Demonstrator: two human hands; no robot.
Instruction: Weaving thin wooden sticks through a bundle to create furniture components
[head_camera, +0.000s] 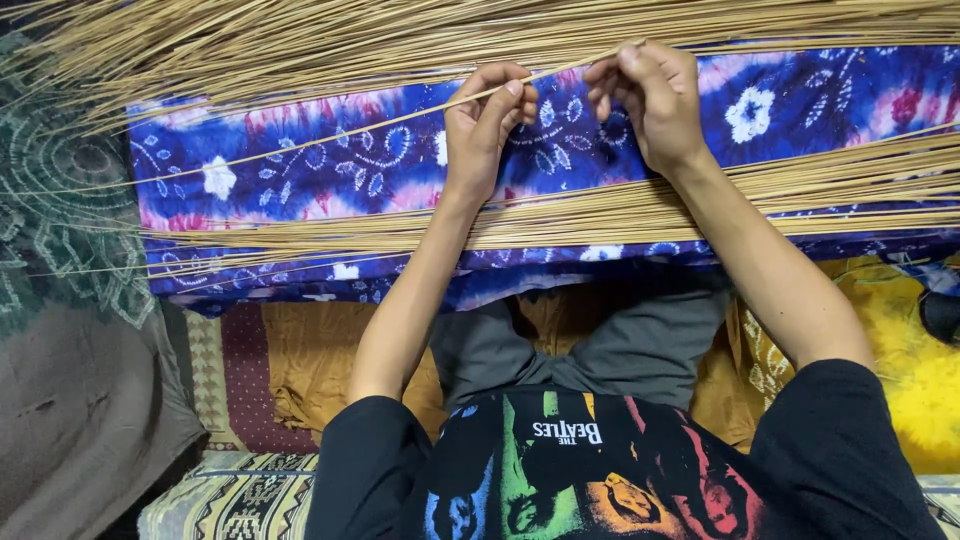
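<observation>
A single thin tan stick (330, 137) runs slantwise across a blue, purple and pink tie-dye cloth (300, 180). My left hand (486, 120) pinches it near its right end, thumb and fingers closed on it. My right hand (645, 95) pinches the tip of the same stick, just right of the left hand. A flat bundle of several like sticks (620, 210) lies across the cloth under my forearms. A larger heap of sticks (400, 35) lies beyond my hands along the top.
A dark patterned cloth (60, 190) lies at the left, with a grey cloth (80, 420) below it. An orange-brown cloth (300, 350) and a yellow cloth (910, 370) cover the floor near my lap. A woven patterned mat (230, 495) shows at the bottom left.
</observation>
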